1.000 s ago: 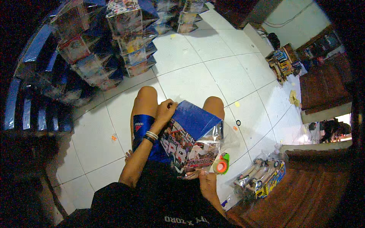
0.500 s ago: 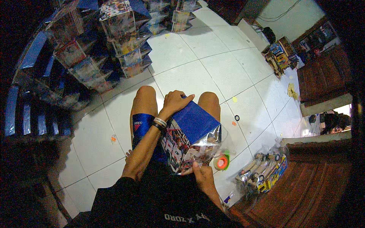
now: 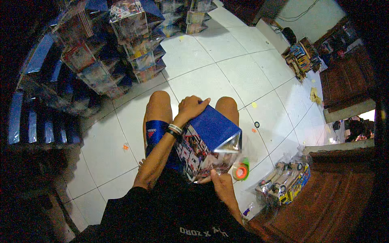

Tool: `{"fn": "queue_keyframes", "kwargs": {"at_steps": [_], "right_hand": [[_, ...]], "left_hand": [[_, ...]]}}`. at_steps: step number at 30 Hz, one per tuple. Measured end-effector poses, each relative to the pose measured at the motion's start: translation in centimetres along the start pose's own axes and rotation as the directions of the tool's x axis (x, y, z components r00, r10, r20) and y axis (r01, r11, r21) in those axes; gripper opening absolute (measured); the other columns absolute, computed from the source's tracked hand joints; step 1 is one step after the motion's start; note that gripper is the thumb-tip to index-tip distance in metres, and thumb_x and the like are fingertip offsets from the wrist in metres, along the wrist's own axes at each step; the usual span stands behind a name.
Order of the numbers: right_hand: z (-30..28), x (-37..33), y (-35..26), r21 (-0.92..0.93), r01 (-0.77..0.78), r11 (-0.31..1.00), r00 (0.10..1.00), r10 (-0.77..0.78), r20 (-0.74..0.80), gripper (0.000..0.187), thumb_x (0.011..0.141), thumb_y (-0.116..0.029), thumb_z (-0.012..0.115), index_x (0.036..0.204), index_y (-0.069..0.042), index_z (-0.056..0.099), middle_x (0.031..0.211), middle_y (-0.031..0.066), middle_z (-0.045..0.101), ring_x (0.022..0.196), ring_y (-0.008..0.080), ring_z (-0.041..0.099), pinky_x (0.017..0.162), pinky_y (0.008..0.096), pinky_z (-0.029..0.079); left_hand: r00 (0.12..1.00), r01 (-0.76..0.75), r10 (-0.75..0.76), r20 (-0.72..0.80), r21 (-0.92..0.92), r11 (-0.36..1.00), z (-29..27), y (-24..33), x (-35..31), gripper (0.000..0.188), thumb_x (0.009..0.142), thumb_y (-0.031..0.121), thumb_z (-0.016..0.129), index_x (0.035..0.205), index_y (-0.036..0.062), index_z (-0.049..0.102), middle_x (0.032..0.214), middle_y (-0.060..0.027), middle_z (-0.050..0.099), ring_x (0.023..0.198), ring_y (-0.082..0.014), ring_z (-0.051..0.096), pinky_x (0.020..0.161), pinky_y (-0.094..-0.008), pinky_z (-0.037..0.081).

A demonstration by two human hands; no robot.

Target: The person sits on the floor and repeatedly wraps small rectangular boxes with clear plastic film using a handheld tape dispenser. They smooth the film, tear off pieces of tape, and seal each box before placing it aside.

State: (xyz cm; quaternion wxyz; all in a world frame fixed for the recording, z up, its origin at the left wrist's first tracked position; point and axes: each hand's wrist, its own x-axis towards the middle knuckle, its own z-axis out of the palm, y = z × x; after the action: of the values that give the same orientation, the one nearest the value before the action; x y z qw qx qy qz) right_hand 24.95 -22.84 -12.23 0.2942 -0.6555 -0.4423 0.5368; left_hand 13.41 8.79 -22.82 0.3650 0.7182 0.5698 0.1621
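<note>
We have one box (image 3: 216, 127) in the person's lap, between the knees, plain blue face up, printed sides toward the body, loose clear plastic (image 3: 238, 156) around its right side. Left hand (image 3: 191, 108) lies over the box's far left corner, thumb stretched out along the edge; we can't tell if the fingers grip or just rest. Wristbands (image 3: 175, 129), white and dark, on that arm. Right hand (image 3: 221, 182) grips the box's near edge, thumb on the printed side, fingertips partly hidden. Just right of the box we see an orange and green tape roll (image 3: 236, 173). Farther right, toy trucks (image 3: 279, 180) in clear wrapping, wheels up. Upper left, we note stacked boxes (image 3: 135, 36) on the white tile floor (image 3: 198, 81); small black ring (image 3: 257, 124) right of the knees.
</note>
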Motion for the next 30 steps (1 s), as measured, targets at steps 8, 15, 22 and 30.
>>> {"fn": "queue_keyframes", "kwargs": {"at_steps": [8,15,22,30], "right_hand": [[-4.3,1.0,-4.3,0.128,0.361,0.924,0.893,-0.302,-0.332,0.037,0.106,-0.027,0.055,0.093,0.002,0.072,0.078,0.0220,0.072,0.062,0.0303,0.068,0.059,0.0425,0.051],[-3.4,0.0,-3.8,-0.116,0.281,0.953,0.943,-0.296,-0.149,0.043,0.109,-0.025,0.047,0.091,0.008,0.068,0.081,0.0185,0.074,0.076,0.0278,0.074,0.074,0.0371,0.058],[-2.6,-0.5,-6.2,0.140,0.265,0.954,0.957,-0.242,-0.161,0.039,0.106,-0.021,0.052,0.080,0.001,0.070,0.087,0.0166,0.078,0.077,0.0277,0.075,0.075,0.0394,0.057],[-2.8,0.5,-3.5,-0.102,0.354,0.930,0.894,-0.368,-0.257,0.044,0.105,-0.028,0.057,0.072,0.001,0.063,0.059,0.0177,0.057,0.053,0.0287,0.056,0.055,0.0476,0.041]], "left_hand": [[0.918,-0.123,0.263,0.297,-0.417,0.901,1.6,-7.5,-2.9,0.058,0.109,0.050,0.042,0.149,0.0106,0.056,0.149,-0.0103,0.059,0.140,-0.0224,0.050,0.119,-0.0346,0.034],[0.836,-0.339,0.548,-0.009,-0.794,0.504,-5.8,6.0,-10.0,0.062,0.108,0.041,0.041,0.152,-0.0026,0.047,0.153,-0.0205,0.052,0.141,-0.0290,0.051,0.120,-0.0363,0.034],[0.820,-0.441,0.570,-0.055,-0.697,0.566,-5.9,6.9,-11.2,0.074,0.101,0.047,0.041,0.155,-0.0038,0.041,0.151,-0.0251,0.053,0.141,-0.0352,0.052,0.119,-0.0387,0.035],[0.869,-0.225,0.488,0.073,-0.822,0.524,-4.8,6.6,-10.9,0.082,0.100,0.057,0.048,0.152,-0.0069,0.045,0.148,-0.0200,0.057,0.131,-0.0264,0.057,0.113,-0.0360,0.042]]}}
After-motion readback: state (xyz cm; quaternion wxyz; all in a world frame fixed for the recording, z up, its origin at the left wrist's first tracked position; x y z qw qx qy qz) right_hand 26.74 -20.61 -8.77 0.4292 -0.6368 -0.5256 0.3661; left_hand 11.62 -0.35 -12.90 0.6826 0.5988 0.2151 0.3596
